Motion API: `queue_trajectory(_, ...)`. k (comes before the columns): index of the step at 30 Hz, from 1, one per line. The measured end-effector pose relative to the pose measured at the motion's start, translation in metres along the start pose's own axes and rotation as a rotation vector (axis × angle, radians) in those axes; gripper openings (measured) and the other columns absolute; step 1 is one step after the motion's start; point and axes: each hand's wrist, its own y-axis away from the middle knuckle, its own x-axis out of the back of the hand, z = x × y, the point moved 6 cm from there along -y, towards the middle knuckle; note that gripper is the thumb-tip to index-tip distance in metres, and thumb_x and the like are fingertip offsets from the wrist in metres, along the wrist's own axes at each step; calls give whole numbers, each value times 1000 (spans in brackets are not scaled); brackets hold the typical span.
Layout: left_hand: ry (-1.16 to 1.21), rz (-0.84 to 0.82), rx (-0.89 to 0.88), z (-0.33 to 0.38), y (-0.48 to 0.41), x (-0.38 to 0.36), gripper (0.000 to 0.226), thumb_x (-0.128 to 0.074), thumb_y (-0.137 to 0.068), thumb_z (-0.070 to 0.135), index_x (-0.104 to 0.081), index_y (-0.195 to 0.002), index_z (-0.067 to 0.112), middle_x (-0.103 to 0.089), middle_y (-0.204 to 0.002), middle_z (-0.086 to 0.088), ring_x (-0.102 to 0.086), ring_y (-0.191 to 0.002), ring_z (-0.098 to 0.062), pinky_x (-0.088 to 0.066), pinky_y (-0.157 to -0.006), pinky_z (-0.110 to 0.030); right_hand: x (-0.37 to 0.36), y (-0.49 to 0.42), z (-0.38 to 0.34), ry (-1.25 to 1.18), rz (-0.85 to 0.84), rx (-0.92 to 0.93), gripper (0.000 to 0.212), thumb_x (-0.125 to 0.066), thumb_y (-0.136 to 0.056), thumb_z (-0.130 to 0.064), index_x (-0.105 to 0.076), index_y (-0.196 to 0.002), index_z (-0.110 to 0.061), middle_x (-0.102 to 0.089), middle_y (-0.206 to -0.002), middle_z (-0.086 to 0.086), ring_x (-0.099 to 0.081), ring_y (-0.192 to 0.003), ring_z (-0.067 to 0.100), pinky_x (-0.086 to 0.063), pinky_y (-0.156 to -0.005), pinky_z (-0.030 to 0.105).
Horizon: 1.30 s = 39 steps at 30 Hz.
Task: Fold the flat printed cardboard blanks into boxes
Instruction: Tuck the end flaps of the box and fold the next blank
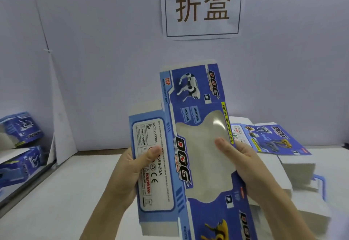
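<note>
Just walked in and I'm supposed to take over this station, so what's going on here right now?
A person is folding toy-dog boxes. Both hands hold one flat blue blank up over the table: the left hand grips its label side, thumb on the print; the right hand grips the windowed side. It is not yet formed. More flat blanks are stacked on the right, and folded boxes sit on the left.

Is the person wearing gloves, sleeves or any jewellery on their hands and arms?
No. The left hand and right hand are bare, without gloves, and no rings show on the visible fingers. Both forearms are uncovered down to the picture's bottom edge: no sleeves, watch or bracelet in view. The thumbnails look short and unpainted.
</note>
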Motion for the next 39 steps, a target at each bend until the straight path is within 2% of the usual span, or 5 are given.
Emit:
queue_trajectory(18, -42, 130, -52, -2, -2, 2, 42, -70, -68, 30, -65, -107, 17, -75, -94, -13, -73, -75, -29, -58, -53, -33, 6, 0, 0, -103, 115, 9, 29, -69, -67, -48, -76, -84, -25, -76, -91, 9, -74, -75, 26, -58, -55, 30)
queue_trajectory(22, -644, 397, -168, 13, 8, -7, 71, -65, -82, 43, -33, -145, 33, -47, -141, 7, -52, -121, -10, -43, -92, -17, 4, 3, -9, 30, 324, 211, 20, -60, -80, -44, -74, -83, -31, -75, -79, -3, -72, -69, 16, -55, -53, 23)
queue_trajectory(28, -375, 45, -294, 16, 18, -52, 92, -79, -60, 65, -35, -139, 47, -54, -132, 23, -58, -115, 2, -52, -84, -16, -51, 6, -12, 324, -6, 448, 22, -65, -87, -27, -73, -107, -30, -70, -112, -10, -64, -105, 4, -50, -85, 19)
queue_trajectory(32, -215, 235, -252, 22, 11, -19, 43, -68, -64, 48, -60, -105, 37, -74, -92, 10, -73, -77, -12, -55, -52, -21, -62, 9, -11, 458, -147, 474, 26, -62, -90, -30, -71, -115, -29, -59, -129, -22, -50, -125, -1, -42, -93, 9)
queue_trajectory(39, 72, 34, -46, -2, 3, -5, 17, -70, -78, 33, -73, -94, 30, -74, -94, -11, -73, -74, -27, -58, -55, -35, 1, -2, -11, 150, 202, 289, 63, -61, -78, -47, -42, -138, -45, -54, -135, -23, -49, -127, 0, -43, -107, 34)
